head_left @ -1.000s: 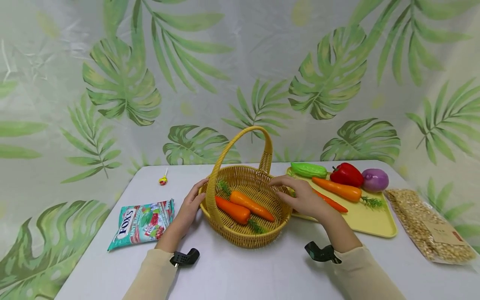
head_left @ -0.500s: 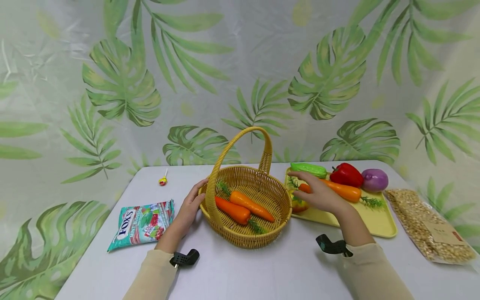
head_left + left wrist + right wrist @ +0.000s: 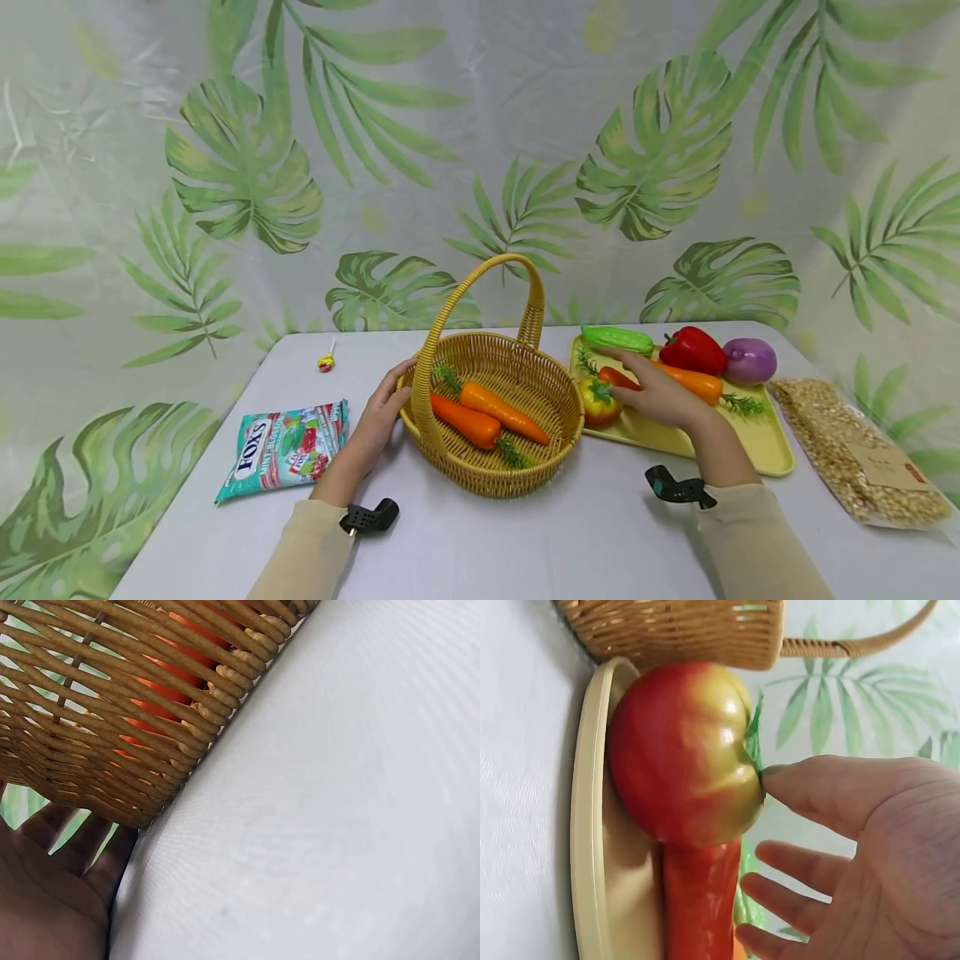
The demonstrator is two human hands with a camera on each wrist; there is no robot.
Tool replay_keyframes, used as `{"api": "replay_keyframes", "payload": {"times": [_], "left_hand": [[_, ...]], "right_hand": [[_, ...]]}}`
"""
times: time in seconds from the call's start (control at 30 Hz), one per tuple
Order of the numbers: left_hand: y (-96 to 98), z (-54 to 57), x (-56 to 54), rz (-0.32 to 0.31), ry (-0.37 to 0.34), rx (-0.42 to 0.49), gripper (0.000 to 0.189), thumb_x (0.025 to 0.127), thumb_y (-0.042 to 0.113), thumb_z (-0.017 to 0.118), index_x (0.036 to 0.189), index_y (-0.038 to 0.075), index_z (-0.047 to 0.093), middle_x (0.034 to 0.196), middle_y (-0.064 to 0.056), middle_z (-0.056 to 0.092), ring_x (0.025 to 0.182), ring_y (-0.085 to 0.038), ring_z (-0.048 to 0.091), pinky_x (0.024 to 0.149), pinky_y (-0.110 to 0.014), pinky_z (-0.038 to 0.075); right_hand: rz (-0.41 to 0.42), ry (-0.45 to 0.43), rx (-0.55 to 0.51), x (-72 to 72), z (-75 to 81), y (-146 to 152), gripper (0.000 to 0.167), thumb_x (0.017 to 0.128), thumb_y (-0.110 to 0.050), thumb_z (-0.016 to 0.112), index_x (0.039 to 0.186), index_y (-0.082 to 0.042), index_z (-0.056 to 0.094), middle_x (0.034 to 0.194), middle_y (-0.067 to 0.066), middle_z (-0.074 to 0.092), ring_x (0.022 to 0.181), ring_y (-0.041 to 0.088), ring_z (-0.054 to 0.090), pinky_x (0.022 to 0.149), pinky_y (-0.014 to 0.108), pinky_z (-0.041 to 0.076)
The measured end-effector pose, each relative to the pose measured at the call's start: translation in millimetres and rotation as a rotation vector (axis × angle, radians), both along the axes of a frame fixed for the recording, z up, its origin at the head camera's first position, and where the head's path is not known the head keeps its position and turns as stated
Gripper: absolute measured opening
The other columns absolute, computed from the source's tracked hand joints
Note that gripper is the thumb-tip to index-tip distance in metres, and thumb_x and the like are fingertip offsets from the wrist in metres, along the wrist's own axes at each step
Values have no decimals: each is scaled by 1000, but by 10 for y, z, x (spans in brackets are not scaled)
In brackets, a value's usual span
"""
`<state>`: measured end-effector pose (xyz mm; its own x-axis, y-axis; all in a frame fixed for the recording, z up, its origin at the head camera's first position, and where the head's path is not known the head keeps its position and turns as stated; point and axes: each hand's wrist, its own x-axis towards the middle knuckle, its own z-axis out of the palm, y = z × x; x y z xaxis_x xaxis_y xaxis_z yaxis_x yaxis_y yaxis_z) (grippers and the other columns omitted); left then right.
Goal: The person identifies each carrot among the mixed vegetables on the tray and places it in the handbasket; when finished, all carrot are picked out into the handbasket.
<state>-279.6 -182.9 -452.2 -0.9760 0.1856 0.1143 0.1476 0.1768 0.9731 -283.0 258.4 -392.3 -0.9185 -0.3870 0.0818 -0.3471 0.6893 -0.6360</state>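
Observation:
A wicker basket (image 3: 498, 483) with a tall arched handle holds two toy carrots (image 3: 502, 408). My left hand (image 3: 375, 421) rests against the basket's left side, its fingers extended along the woven wall (image 3: 112, 750). Over the yellow tray (image 3: 738, 454) hovers my right hand (image 3: 663, 396), fingers spread and nothing held. A red and yellow toy tomato (image 3: 597, 406) lies on the tray just left of that hand. In the right wrist view, the thumb overlaps the edge of the tomato's green leaf (image 3: 754, 739). Beneath the hand is a red-orange carrot (image 3: 617, 377), partly hidden.
Also on the tray are a green bumpy gourd (image 3: 618, 339), an orange carrot (image 3: 693, 383), a red bell pepper (image 3: 693, 350) and a purple round vegetable (image 3: 750, 360). A grain bag (image 3: 855, 450) lies far right. A candy bag (image 3: 285, 446) and lollipop (image 3: 326, 362) lie left.
My right hand has moved right, from over the basket's rim to above the tray, uncovering the tomato. The left hand and basket stay in place.

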Motion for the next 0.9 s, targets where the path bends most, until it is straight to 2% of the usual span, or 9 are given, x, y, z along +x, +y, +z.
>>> {"api": "replay_keyframes", "payload": {"times": [0.2, 0.37, 0.63, 0.9], "left_hand": [[5, 7, 3, -4, 2, 0, 44, 106, 31, 39, 150, 41, 38, 164, 6, 28, 157, -24, 14, 125, -58, 12], [6, 14, 4, -1, -1, 0, 44, 106, 31, 39, 149, 42, 38, 164, 7, 28, 156, -23, 14, 125, -58, 11], [-1, -2, -4, -3, -9, 0, 44, 107, 32, 38, 149, 42, 38, 164, 7, 27, 157, -23, 14, 125, -58, 12], [-7, -13, -14, -6, -7, 2, 43, 107, 33, 38, 149, 42, 38, 164, 8, 28, 157, -23, 14, 125, -59, 11]], "right_hand": [[-2, -6, 44, 16, -23, 75, 59, 100, -26, 59, 151, -6, 39, 155, 23, 40, 141, 50, 36, 111, 69, 33], [6, 10, 114, 4, -60, 119, 51, 98, -19, 60, 146, -7, 47, 147, 23, 49, 134, 47, 46, 109, 67, 36], [-3, -25, 134, -27, -141, 141, 59, 95, -10, 61, 151, -11, 42, 151, 24, 45, 138, 50, 40, 110, 70, 33], [-17, -6, 149, -40, -155, 127, 64, 93, -8, 65, 151, -11, 40, 140, 25, 53, 128, 47, 50, 104, 66, 42]]}}
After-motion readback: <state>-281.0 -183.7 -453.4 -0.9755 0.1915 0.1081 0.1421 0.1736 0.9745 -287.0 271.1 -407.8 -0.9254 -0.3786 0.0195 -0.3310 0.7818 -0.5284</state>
